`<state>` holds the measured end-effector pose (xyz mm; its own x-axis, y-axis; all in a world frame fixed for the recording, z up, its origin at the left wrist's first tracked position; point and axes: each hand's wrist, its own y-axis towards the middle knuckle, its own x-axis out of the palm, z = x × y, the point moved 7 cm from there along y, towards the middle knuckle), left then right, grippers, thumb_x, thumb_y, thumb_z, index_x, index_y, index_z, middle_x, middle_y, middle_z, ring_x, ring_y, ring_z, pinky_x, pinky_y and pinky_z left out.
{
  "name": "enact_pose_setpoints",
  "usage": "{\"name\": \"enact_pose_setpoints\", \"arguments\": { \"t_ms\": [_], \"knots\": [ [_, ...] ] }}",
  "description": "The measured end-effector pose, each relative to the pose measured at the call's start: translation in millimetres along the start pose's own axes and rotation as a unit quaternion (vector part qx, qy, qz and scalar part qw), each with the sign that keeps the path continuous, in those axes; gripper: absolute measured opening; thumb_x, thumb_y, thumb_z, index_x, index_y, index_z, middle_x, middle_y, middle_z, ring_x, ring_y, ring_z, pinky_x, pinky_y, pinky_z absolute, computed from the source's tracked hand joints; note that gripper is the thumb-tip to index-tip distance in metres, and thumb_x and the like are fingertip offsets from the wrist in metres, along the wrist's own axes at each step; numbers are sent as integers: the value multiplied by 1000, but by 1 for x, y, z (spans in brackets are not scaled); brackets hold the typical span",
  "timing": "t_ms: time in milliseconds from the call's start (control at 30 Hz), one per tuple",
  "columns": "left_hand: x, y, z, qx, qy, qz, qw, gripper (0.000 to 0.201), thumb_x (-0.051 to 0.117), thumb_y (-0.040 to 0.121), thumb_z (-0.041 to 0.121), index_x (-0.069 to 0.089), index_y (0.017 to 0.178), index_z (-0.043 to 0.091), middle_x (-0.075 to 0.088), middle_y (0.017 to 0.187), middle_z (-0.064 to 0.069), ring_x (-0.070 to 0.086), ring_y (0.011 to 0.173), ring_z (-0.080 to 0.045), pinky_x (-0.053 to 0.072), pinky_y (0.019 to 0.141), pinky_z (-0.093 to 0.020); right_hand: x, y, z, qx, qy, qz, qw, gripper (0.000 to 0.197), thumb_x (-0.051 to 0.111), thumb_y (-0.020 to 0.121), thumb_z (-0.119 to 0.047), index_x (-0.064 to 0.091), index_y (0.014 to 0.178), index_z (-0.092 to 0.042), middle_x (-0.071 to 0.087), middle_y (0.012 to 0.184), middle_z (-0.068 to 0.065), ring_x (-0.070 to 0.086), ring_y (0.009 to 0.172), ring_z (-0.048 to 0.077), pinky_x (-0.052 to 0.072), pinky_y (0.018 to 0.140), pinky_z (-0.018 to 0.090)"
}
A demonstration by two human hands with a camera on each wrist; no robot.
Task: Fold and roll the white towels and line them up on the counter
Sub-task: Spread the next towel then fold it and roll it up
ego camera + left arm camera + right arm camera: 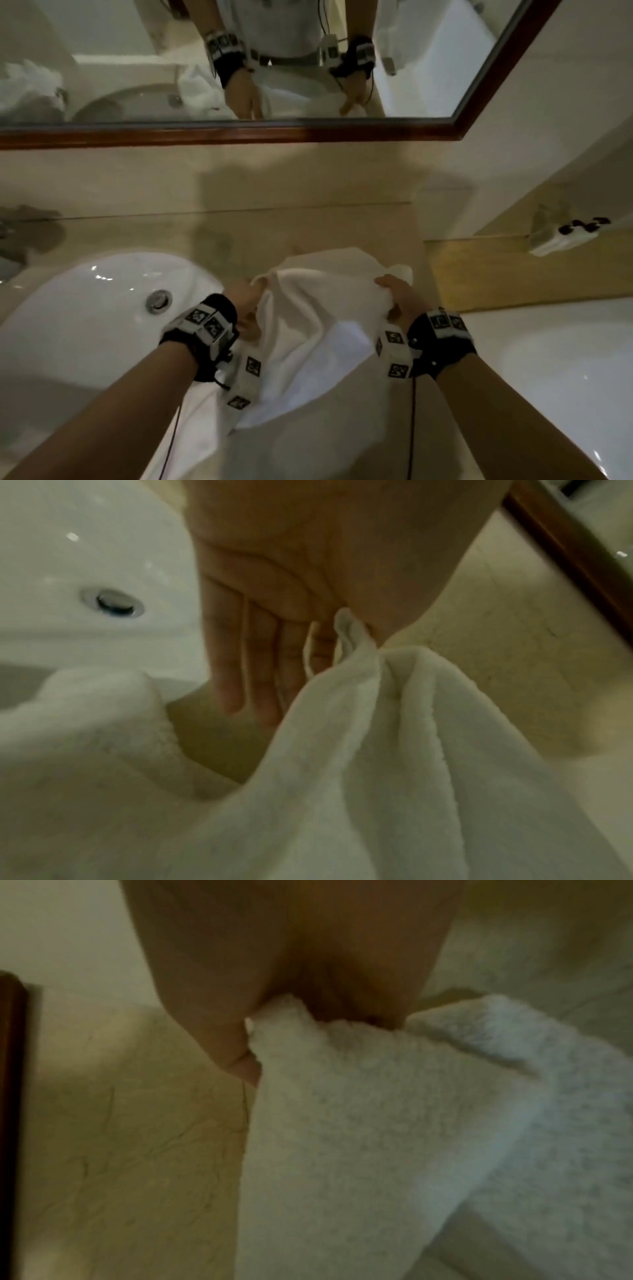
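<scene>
A white terry towel hangs between both hands over the beige counter, its lower part draping off the front edge. My left hand pinches the towel's left corner between thumb and forefinger, while the other fingers point straight down. My right hand grips the right corner, with the cloth bunched under the thumb. Part of the towel lies over the basin's edge.
A white oval basin with a chrome drain lies to the left. A wood-framed mirror runs along the wall behind. A white tub rim is at right, with a small tray of toiletries on a ledge.
</scene>
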<state>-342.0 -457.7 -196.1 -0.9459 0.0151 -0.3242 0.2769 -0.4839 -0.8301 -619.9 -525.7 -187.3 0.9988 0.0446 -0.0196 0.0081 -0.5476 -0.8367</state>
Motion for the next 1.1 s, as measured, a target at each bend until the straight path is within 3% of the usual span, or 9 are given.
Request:
{"name": "enact_pose_setpoints", "arguments": {
  "t_ms": [100, 300, 400, 467, 533, 800, 900, 1000, 1100],
  "knots": [
    [-5, 3, 4, 4, -132, 5, 991, 43, 46, 95, 40, 53, 122, 7, 63, 114, -17, 61, 99, -32, 54, 77, -42, 7, 1, -17, -21, 79, -42, 996, 41, 57, 85, -27, 55, 123, -10, 65, 113, 17, 61, 90, 32, 51, 69, 37],
    [16, 7, 16, -62, -306, -130, 941, 66, 30, 92, 61, 55, 106, 2, 67, 103, -13, 61, 96, -30, 45, 68, -41, 9, 9, -32, -79, 157, -110, 978, 25, 39, 91, -18, 61, 101, -10, 71, 72, 9, 68, 56, 22, 51, 50, 27],
    [10, 21, 29, -11, -294, -89, 952, 47, 41, 95, 48, 61, 110, 7, 74, 85, -8, 68, 77, -25, 50, 67, -35, 18, 10, -25, -71, 103, -131, 983, 22, 44, 90, -16, 61, 102, -9, 71, 73, 10, 69, 60, 22, 53, 50, 29],
    [3, 30, 32, 39, -288, -12, 957, 18, 52, 92, 18, 67, 100, 12, 71, 96, -10, 66, 84, -26, 51, 76, -35, 16, 13, -23, -60, 83, -131, 986, 32, 50, 90, -20, 57, 120, -11, 71, 95, 14, 68, 83, 30, 55, 67, 36],
    [-18, 33, 34, 97, -276, 108, 950, 31, 50, 82, -4, 67, 87, 21, 64, 111, -12, 58, 96, -27, 49, 85, -35, 0, 23, -31, -68, 101, -98, 988, 41, 48, 94, -29, 52, 130, -10, 66, 105, 14, 62, 93, 31, 50, 75, 38],
    [-42, 29, 23, 88, -163, 181, 966, 29, 48, 89, 8, 64, 113, 8, 60, 121, -21, 58, 102, -35, 50, 88, -39, -57, 42, -72, -83, 50, -47, 994, 18, 47, 95, -30, 58, 83, -22, 56, 84, 4, 63, 64, 18, 53, 57, 24],
    [-47, 34, 31, 86, -179, 209, 958, 27, 59, 88, 16, 63, 112, 4, 63, 115, -24, 61, 99, -38, 51, 88, -43, -63, 57, -74, -64, 31, -65, 995, 33, 70, 74, -36, 71, 104, -23, 60, 98, 4, 69, 75, 15, 59, 72, 27],
    [-39, 38, 42, 88, -222, 125, 963, 29, 53, 91, 5, 57, 116, 19, 60, 113, -19, 60, 80, -31, 54, 73, -40, -65, 63, -73, -23, -78, -69, 994, 46, 57, 87, -41, 60, 123, -13, 70, 104, 11, 65, 98, 31, 50, 95, 47],
    [-22, 31, 50, 66, -191, -8, 979, 44, 40, 95, 1, 54, 124, 30, 57, 113, -8, 61, 82, -26, 58, 61, -31, -56, 56, -76, 1, -126, -102, 987, 36, 55, 90, -43, 65, 110, -16, 71, 103, 9, 63, 101, 32, 49, 89, 45]
  ]
}}
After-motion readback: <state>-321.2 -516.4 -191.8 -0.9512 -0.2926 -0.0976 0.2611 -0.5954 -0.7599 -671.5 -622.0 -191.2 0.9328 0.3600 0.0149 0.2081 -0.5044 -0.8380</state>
